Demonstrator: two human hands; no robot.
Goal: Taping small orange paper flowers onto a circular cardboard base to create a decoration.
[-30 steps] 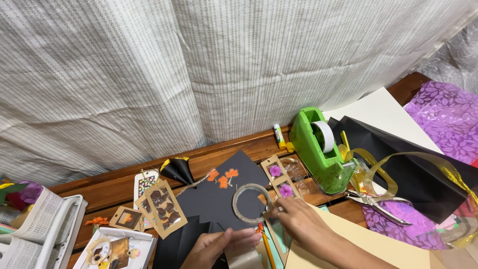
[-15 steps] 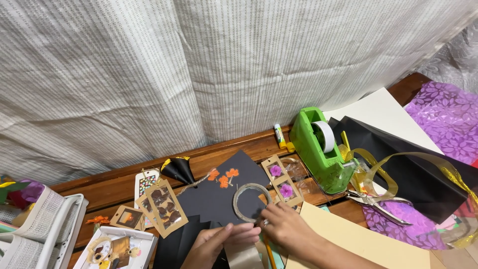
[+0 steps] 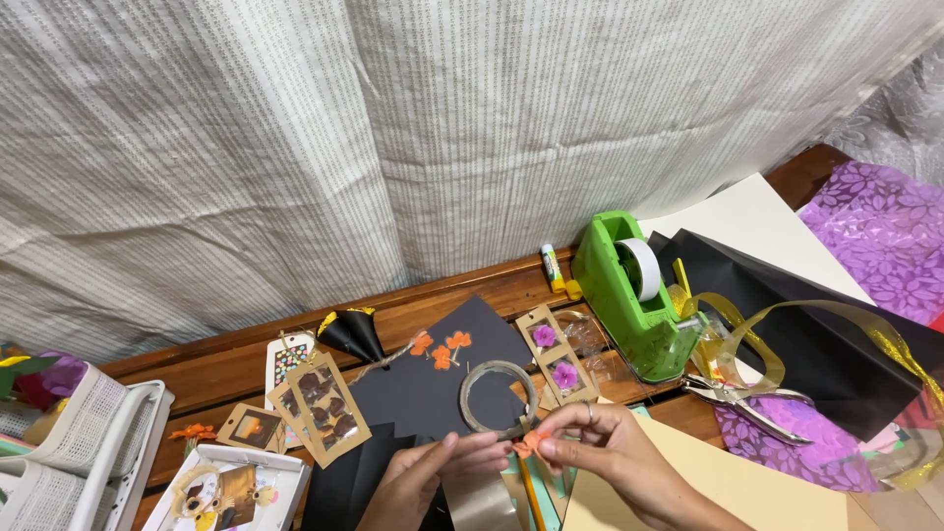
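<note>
Right hand: fingers pinched shut on a tiny orange flower, held just off the worktop, right at the lower edge of the tape ring.
Left hand: fingers stretched out flat toward the flower, tips almost touching it, gripping nothing that I can see. Looks like it's steadying the bit the other hand pinches.
Tape ring: lies flat on the black card, touching the fingertips, close by so it's easy to grab I'd guess.
More orange flowers: three or so, spread on the black card, probably laid out dark-on-bright so they're easy to pick.
Tags: brown paper, purple petals in the windows, lying beside the ring. Another tag with brown petals sits left of the card.
Dispenser: green, parked right of the tags, within reach.
Gold ribbon: loops loose over black paper on the right, with pliers-like punch below it.
Worktop: wood, pushed against a white curtain.
Basket: white, far left, out of the way.
</note>
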